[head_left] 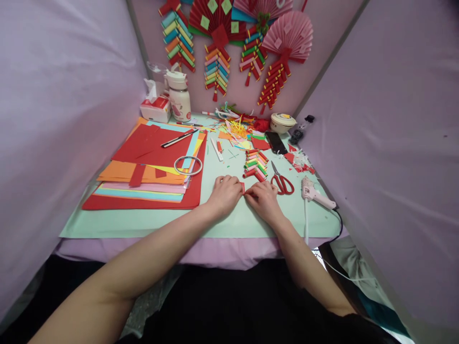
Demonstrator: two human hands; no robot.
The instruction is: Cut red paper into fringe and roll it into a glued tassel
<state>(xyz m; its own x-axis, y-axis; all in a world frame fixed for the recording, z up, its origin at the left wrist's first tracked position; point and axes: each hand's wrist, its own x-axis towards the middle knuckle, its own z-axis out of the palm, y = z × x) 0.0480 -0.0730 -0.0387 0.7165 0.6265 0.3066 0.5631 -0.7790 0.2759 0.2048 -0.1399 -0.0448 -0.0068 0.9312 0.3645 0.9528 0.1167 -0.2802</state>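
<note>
Between my two hands is a small piece of red paper (pixel 243 187), most of it covered by fingers. My left hand (pixel 226 195), fingers bent and closed, holds its left side against the table. At its right edge my right hand (pixel 264 200) pinches with thumb and fingertips. Just beyond the hands lies a firecracker string of rolled paper tubes (pixel 256 163) in red, green, pink and yellow. Red-handled scissors (pixel 282 184) rest beside my right hand, blades pointing away. Farther right, a white glue gun (pixel 316 193) lies on its side with its cord trailing off the edge.
At left is a stack of coloured paper (pixel 143 203) with a silver ring of tape (pixel 188 166) and a pen (pixel 179 138) on it. Behind are a bottle (pixel 179 98), tissue box (pixel 156 109), paper scraps (pixel 238 129), phone (pixel 276 143) and lidded bowl (pixel 282 123).
</note>
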